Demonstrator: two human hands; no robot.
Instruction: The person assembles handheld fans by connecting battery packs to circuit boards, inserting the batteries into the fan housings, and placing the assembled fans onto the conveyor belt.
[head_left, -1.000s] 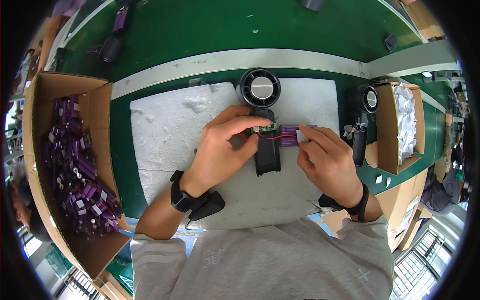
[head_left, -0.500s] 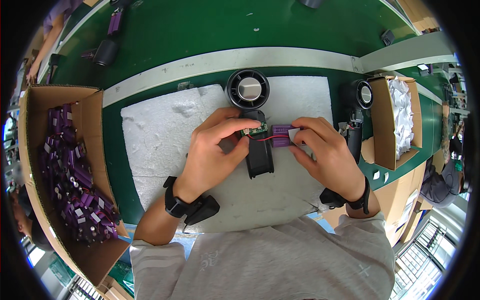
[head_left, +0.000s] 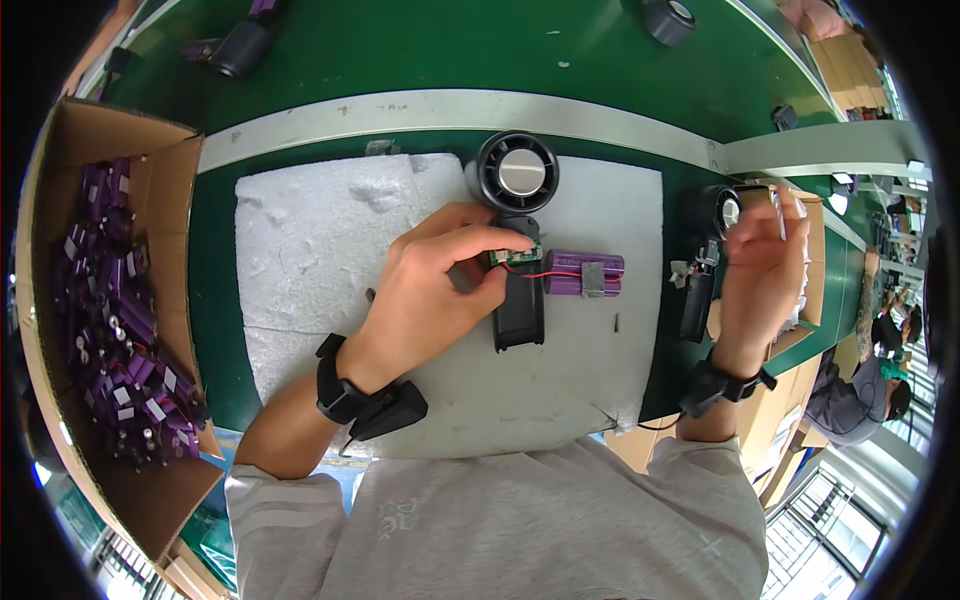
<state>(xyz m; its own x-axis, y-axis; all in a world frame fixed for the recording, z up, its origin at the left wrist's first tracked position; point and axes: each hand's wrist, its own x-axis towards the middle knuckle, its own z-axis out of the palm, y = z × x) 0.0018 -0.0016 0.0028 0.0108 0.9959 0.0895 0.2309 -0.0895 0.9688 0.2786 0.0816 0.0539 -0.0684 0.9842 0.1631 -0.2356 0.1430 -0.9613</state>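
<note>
My left hand (head_left: 425,290) pinches a small green circuit board (head_left: 520,255) over the open black handle of a handheld fan (head_left: 520,310). The round fan head (head_left: 521,172) points away from me. Red and black wires run from the board to a purple battery pack (head_left: 570,273) lying right of the handle. A grey pad (head_left: 593,279) shows on the pack. My right hand (head_left: 765,260) is raised at the right, over a cardboard box, with a thin white piece of paper (head_left: 780,213) between its fingers.
White foam sheet (head_left: 310,270) lies under the work. A carton (head_left: 120,125) of purple battery packs stands left. Another open fan (head_left: 697,290) lies right, by the cardboard box (head_left: 815,290). A pale rail (head_left: 450,107) crosses behind; more fan parts (head_left: 240,48) lie beyond it.
My right hand has left the battery pack and moved right to the box, taking the white paper off. The grey pad is now exposed. My left hand keeps its pinch on the board.
</note>
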